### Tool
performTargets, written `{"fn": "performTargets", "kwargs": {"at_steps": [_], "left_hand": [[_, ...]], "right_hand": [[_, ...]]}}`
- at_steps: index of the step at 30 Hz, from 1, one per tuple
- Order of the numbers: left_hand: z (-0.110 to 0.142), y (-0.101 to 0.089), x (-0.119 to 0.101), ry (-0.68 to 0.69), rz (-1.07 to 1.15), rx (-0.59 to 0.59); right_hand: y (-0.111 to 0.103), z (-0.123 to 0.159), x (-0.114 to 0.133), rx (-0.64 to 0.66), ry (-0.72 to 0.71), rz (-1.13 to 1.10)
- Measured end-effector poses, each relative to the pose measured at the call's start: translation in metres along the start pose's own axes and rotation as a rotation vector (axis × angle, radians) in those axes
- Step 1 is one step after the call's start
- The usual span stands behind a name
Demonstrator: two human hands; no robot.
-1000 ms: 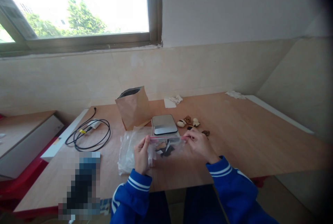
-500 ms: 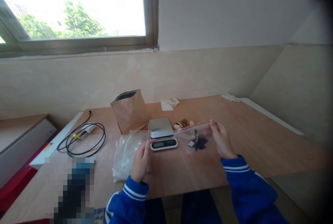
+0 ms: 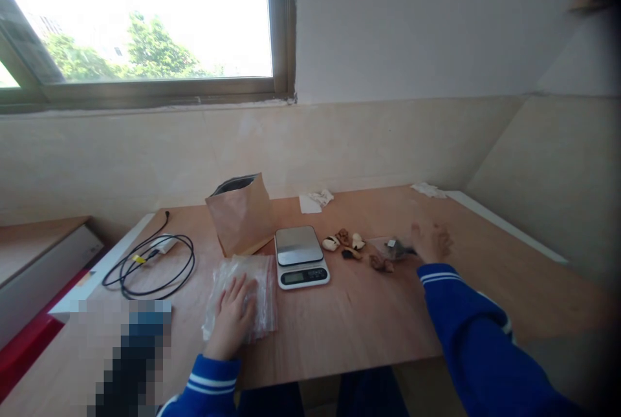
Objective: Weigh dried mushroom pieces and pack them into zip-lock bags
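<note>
My left hand [image 3: 233, 313] lies flat with fingers spread on a pile of clear plastic bags [image 3: 262, 291] near the table's front. My right hand [image 3: 431, 244] is blurred, out to the right, at a small clear zip bag [image 3: 392, 247] with dark pieces in it that lies on the wooden table [image 3: 369, 326]. Whether the fingers still grip the bag is smeared by motion. A small digital scale [image 3: 299, 255] stands between the hands. Several nuts and shells [image 3: 345, 241] lie just right of the scale.
A brown paper bag [image 3: 241, 213] stands open behind the scale. A coiled black cable [image 3: 150, 265] with a white plug lies at the left. Crumpled white paper [image 3: 315, 198] and another scrap [image 3: 427, 189] sit by the back wall. A blurred-out dark object [image 3: 129, 359] is at front left.
My right hand carried the zip bag rightwards and down onto the table beyond the nuts. My left hand let go of it and dropped flat onto the pile of plastic bags.
</note>
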State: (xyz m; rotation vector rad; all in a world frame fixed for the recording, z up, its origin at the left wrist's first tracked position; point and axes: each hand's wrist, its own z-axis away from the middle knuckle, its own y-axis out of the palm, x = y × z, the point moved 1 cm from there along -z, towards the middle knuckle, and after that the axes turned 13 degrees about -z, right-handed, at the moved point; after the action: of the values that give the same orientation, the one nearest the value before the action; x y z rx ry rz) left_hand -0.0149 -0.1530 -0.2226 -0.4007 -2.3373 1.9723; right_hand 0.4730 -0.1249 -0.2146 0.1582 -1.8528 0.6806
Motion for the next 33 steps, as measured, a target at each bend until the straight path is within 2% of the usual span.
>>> {"fn": "performTargets", "kwargs": {"at_steps": [2,6,8,11,14,17,19,21,24,27,30,33], "left_hand": [[0.003,-0.003,0.000,-0.028,-0.049,-0.011],[0.009,-0.004,-0.001,-0.077,-0.102,0.001],[0.012,-0.002,-0.002,-0.084,-0.116,0.010],[0.016,0.002,-0.004,-0.089,-0.140,-0.005],[0.019,0.004,-0.006,-0.077,-0.164,-0.030],[0.021,0.004,-0.007,-0.077,-0.164,-0.039],[0.022,0.003,-0.007,-0.089,-0.166,-0.049],[0.023,0.003,-0.008,-0.104,-0.173,-0.063],[0.024,0.005,-0.011,-0.125,-0.187,-0.083],[0.024,0.007,-0.013,-0.155,-0.209,-0.115],[0.024,0.009,-0.014,-0.166,-0.225,-0.139],[0.024,0.009,-0.014,-0.159,-0.231,-0.142]], "right_hand": [[0.007,0.017,-0.009,-0.007,-0.091,0.163],[0.027,0.047,-0.028,0.270,-0.329,0.433],[0.036,0.050,-0.032,0.289,-0.349,0.505],[0.051,0.038,-0.026,0.281,-0.284,0.532],[0.065,0.021,-0.012,0.337,-0.245,0.505],[0.066,0.024,-0.003,0.326,-0.298,0.468],[0.058,0.040,-0.006,0.295,-0.380,0.425],[0.045,0.065,-0.017,0.317,-0.459,0.387],[0.022,0.098,-0.042,0.392,-0.508,0.384],[0.008,0.110,-0.054,0.437,-0.525,0.272],[0.009,0.109,-0.037,0.484,-0.520,0.087],[0.030,0.113,0.007,0.539,-0.547,-0.096]]}}
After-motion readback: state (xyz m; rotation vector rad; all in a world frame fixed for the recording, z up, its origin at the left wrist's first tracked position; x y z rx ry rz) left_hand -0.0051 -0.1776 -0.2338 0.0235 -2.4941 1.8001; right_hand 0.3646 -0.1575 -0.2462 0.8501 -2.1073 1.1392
